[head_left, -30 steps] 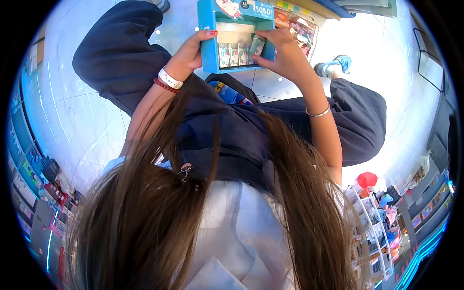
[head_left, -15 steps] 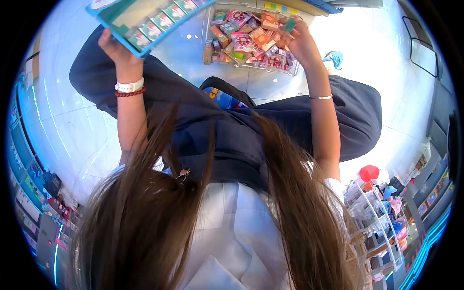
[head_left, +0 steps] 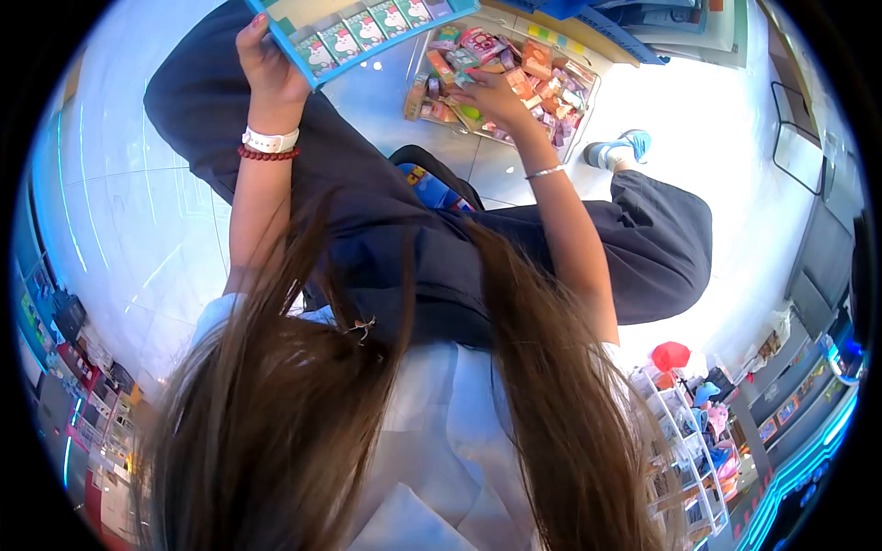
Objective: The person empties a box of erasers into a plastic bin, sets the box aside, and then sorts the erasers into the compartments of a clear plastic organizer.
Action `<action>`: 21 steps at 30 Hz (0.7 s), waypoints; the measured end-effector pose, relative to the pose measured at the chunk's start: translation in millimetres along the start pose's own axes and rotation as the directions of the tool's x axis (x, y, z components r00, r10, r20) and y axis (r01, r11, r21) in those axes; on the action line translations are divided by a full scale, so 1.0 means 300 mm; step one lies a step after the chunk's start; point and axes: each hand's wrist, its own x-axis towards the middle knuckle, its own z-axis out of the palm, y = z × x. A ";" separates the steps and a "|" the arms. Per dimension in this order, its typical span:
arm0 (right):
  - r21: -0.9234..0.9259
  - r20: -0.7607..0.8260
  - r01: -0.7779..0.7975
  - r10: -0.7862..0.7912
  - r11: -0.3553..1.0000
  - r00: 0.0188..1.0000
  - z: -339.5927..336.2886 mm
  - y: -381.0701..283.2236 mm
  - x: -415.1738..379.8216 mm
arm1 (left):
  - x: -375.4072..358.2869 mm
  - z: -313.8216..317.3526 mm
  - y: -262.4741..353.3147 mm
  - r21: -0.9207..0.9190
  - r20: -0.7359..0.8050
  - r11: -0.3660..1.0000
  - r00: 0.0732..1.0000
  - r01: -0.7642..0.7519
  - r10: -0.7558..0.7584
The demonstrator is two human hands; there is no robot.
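My left hand (head_left: 273,73) grips the left end of a light-blue display box (head_left: 397,42), held tilted above my knee. Inside it stands a row of small green packs (head_left: 367,29) with a white cartoon figure on them. Over a clear basket (head_left: 589,108) on the floor is my right hand (head_left: 496,97), its fingers pinched on a small green box (head_left: 462,82) that is partly hidden. Small pink, orange and green packages (head_left: 537,59) fill the basket in a loose heap.
Blue and brown cartons (head_left: 588,28) stand behind the basket. My shoe (head_left: 620,150) rests on the tiled floor right of it. A dark bag with a colourful print (head_left: 432,188) lies between my legs. A white rack of goods (head_left: 689,450) stands at lower right.
My right hand has moved left across the basket, carrying the small green box from its right side. The display box in my left hand has shifted right in view and shows more of its packs.
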 end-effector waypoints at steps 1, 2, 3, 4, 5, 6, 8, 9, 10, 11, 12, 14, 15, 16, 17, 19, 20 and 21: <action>-0.002 0.007 0.002 -0.002 1.000 1.000 0.027 0.001 0.035 | -0.002 0.010 0.000 0.004 0.000 1.000 1.000 -0.006 0.006; -0.150 -0.041 -0.023 0.017 0.988 0.999 0.049 0.006 0.065 | -0.006 0.016 0.002 -0.012 -0.015 1.000 1.000 0.012 -0.012; -0.294 -0.093 -0.056 0.030 0.954 0.995 0.068 0.013 0.088 | -0.008 0.019 0.007 -0.030 -0.032 0.999 0.999 0.032 -0.033; -0.289 -0.122 -0.007 -0.029 0.957 0.992 0.076 0.034 0.110 | 0.000 0.018 0.044 0.062 -0.043 0.991 0.992 0.123 -0.120; -0.290 -0.118 -0.007 -0.028 0.957 0.993 0.084 0.054 0.133 | -0.002 -0.034 0.053 0.063 -0.045 0.991 0.992 0.119 -0.117; -0.520 -0.188 0.060 -0.184 0.852 0.965 0.082 0.097 0.165 | -0.003 -0.114 0.050 0.061 -0.143 0.997 0.989 0.054 -0.045; -0.722 -0.212 0.094 -0.348 0.686 0.913 0.097 0.118 0.183 | -0.007 -0.126 0.048 0.067 -0.239 0.998 0.971 -0.015 0.030; -0.788 -0.212 0.090 -0.405 0.609 0.890 0.109 0.107 0.177 | -0.006 -0.068 0.045 0.020 -0.152 0.998 0.987 0.063 -0.059; -0.846 -0.207 0.078 -0.460 0.527 0.864 0.119 0.097 0.169 | -0.004 -0.037 0.043 -0.022 -0.060 0.989 0.987 0.146 -0.147; -0.846 -0.208 0.077 -0.460 0.527 0.863 0.129 0.086 0.161 | -0.004 -0.070 0.043 -0.022 -0.059 0.989 0.987 0.147 -0.148; -0.831 -0.218 0.068 -0.437 0.551 0.873 0.139 0.073 0.151 | -0.002 -0.131 0.045 -0.030 -0.092 0.993 0.989 0.116 -0.118; -0.816 -0.229 0.057 -0.411 0.575 0.882 0.146 0.072 0.142 | -0.001 -0.164 0.042 -0.039 -0.126 0.995 0.988 0.086 -0.091; -0.838 -0.235 0.051 -0.442 0.543 0.866 0.149 0.072 0.139 | -0.002 -0.161 0.040 -0.048 -0.130 0.995 0.987 0.087 -0.093; -0.859 -0.237 0.044 -0.474 0.510 0.848 0.152 0.071 0.138 | -0.003 -0.160 0.039 -0.056 -0.133 0.995 0.987 0.087 -0.094; -0.859 -0.235 0.047 -0.474 0.509 0.848 0.144 0.068 0.132 | -0.003 -0.159 0.035 -0.055 -0.133 0.995 0.987 0.085 -0.091; -0.877 -0.086 0.198 -0.548 0.438 0.832 0.118 0.035 0.084 | -0.010 -0.159 0.029 -0.052 -0.148 0.996 0.986 0.073 -0.080; -0.876 -0.085 0.199 -0.545 0.440 0.834 0.105 0.012 0.062 | -0.012 -0.168 0.030 -0.051 -0.152 0.996 0.985 0.072 -0.079; -0.865 -0.079 0.214 -0.545 0.453 0.834 0.089 -0.024 0.038 | -0.011 -0.184 0.030 -0.072 -0.131 0.994 0.987 0.087 -0.096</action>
